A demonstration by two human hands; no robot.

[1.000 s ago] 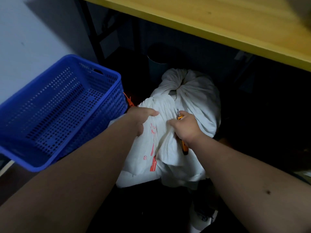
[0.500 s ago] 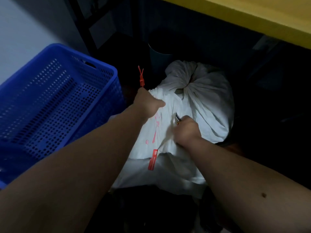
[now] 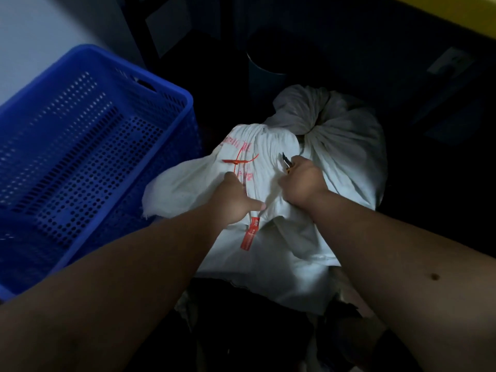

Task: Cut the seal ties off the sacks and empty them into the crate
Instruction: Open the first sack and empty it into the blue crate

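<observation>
so the front white sack sits on the dark floor, its left edge touching the blue crate, which is tilted and looks empty. Left hand is bunched on the sack cloth with the index finger pointing right, gripping the fabric. A loose red seal tie lies on top of the sack just above that hand, and another red tag hangs below it. Right hand is closed around the cutters, tips sticking up, and also pinching cloth. A second sack, knotted shut, is pressed right behind. Yellow bench edge overhangs top right, so headroom's tight; the only open space is the crate's mouth on the left
</observation>
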